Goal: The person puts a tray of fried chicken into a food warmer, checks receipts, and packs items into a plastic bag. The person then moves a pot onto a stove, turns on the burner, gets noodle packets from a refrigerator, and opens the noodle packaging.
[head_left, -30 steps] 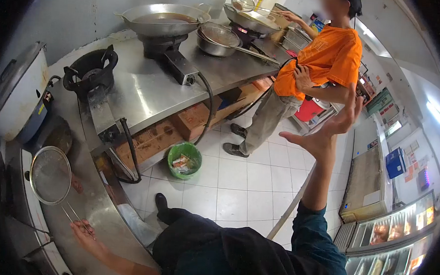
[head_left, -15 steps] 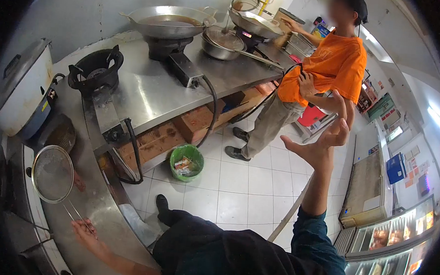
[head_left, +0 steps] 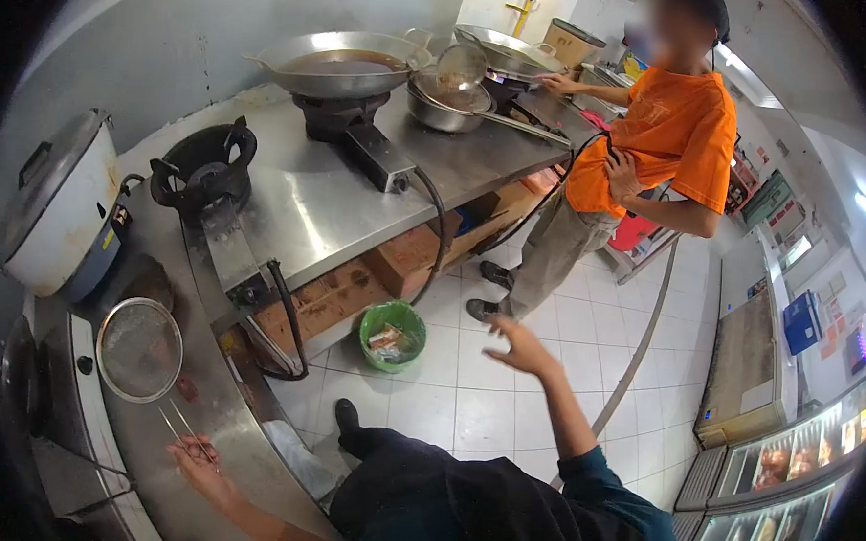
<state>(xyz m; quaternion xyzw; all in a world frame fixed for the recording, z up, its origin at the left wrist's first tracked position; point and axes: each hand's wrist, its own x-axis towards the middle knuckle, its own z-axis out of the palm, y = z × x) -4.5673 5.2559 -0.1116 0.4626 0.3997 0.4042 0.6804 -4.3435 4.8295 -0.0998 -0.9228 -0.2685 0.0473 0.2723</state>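
My left hand is closed around the thin wire handle of a round mesh strainer. The strainer is over the steel counter at the left, its mesh facing up toward me. My right hand is held out in the air above the tiled floor, with its fingers apart and nothing in them. Below and left of it is a green waste bin with wrappers inside.
A gas burner and a wok of dark liquid stand on the steel table. Behind are a steel pot and another wok. A person in an orange shirt stands beside them. A large lidded cooker is at left.
My right hand has come down and leftward from its raised position. A strainer seen above the far wok is no longer there; one now shows above the pot. My left hand still holds its strainer.
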